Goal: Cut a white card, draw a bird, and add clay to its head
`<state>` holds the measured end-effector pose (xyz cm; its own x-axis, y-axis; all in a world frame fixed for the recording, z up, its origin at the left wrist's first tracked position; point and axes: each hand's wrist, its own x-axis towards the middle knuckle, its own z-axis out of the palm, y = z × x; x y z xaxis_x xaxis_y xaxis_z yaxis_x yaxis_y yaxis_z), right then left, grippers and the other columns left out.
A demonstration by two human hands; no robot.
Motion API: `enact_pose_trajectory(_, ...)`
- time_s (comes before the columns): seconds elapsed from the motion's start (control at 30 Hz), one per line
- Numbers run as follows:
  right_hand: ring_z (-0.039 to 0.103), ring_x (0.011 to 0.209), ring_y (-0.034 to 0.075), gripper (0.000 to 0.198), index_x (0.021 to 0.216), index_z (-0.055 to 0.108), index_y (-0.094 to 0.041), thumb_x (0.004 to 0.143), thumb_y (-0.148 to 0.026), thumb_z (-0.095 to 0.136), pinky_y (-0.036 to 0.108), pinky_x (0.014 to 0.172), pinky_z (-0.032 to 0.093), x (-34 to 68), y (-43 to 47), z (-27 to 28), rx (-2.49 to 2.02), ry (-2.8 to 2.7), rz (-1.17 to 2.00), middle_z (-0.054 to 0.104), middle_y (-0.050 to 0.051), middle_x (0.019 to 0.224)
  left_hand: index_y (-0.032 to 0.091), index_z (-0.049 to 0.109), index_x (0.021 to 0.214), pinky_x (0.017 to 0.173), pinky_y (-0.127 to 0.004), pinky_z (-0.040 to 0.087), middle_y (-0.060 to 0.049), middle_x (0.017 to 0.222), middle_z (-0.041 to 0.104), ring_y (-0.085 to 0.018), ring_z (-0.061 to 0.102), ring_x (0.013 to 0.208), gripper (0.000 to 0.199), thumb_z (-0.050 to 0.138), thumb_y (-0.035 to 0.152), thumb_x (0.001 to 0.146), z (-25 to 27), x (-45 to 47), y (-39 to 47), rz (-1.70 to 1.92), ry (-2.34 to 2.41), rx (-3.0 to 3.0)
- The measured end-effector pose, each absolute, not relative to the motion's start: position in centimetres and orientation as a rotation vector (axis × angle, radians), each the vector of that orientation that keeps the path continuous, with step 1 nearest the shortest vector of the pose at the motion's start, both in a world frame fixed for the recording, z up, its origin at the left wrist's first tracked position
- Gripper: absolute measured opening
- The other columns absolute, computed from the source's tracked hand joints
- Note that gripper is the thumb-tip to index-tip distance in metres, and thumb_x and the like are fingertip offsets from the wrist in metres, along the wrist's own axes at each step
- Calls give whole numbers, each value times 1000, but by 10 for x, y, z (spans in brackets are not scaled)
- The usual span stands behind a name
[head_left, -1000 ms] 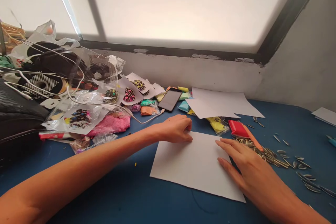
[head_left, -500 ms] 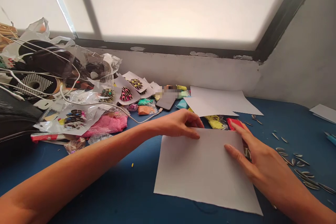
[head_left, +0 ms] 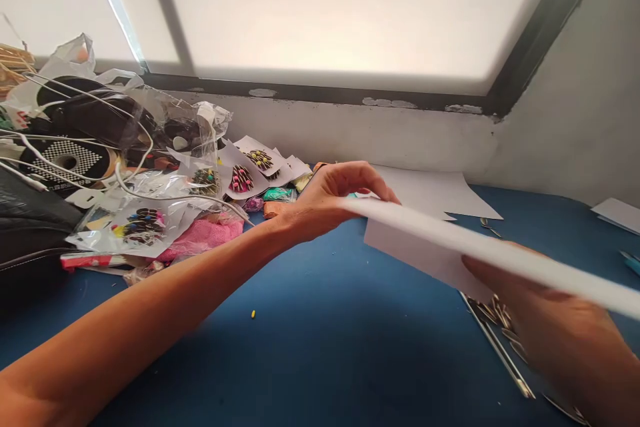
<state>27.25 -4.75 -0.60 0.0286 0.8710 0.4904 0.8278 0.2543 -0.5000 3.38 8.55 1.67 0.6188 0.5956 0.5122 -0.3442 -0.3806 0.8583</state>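
A white sheet of paper (head_left: 440, 230) is raised off the table and tilted until it shows almost edge-on, blurred by motion. A second white flap (head_left: 420, 253) hangs below it; I cannot tell whether it belongs to the same sheet. My left hand (head_left: 350, 190) grips the sheet's left end with curled fingers. At the right, my right hand (head_left: 560, 327) is smeared and partly covered by the paper, its thumb against the flap. Under it lie striped sunflower seeds (head_left: 495, 313) and a thin metal tool (head_left: 500, 347), like tweezers.
More white paper (head_left: 425, 190) lies by the wall. Cards with seeds and coloured dots (head_left: 243, 180), a pink cloth-like bundle (head_left: 205, 237), cables and plastic bags crowd the left. A tiny yellow piece (head_left: 253, 314) sits on the blue table (head_left: 300, 360).
The sheet has come up off the table and swung to the right, tilting edge-on. Both hands moved with it, the right one further right. The thin metal tool is now uncovered.
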Motion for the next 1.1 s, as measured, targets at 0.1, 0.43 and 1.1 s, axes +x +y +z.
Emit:
enact_pose_trajectory(0.1, 70, 102, 28, 20, 97, 75, -34, 89, -40, 59, 38, 81, 59, 273, -48, -15, -1387, -1803, 131, 74, 4, 108, 18, 72, 94, 99, -33, 48, -7, 112, 71, -22, 63, 114, 16, 66, 15, 80, 23, 19, 93, 447, 163, 2016)
enact_pose_trajectory(0.43, 69, 102, 20, 48, 104, 74, -29, 78, -1, 46, 33, 80, 59, 266, -41, -34, -1223, -2465, 25, 73, 4, 114, 16, 67, 121, 86, -28, 53, -7, 120, 70, -21, 68, 103, 33, 55, 25, 92, -2, 26, 91, 225, 690, 2387)
enact_pose_trajectory(1.1, 63, 68, 15, 26, 79, 63, -24, 94, -18, 42, 24, 62, 50, 228, -72, -27, -1281, -2388, 458, 68, 2, 80, 19, 69, 113, 104, -39, 42, -14, 136, 57, -27, 56, 122, 28, 56, 31, 92, -35, 42, 75, 445, 565, 2608)
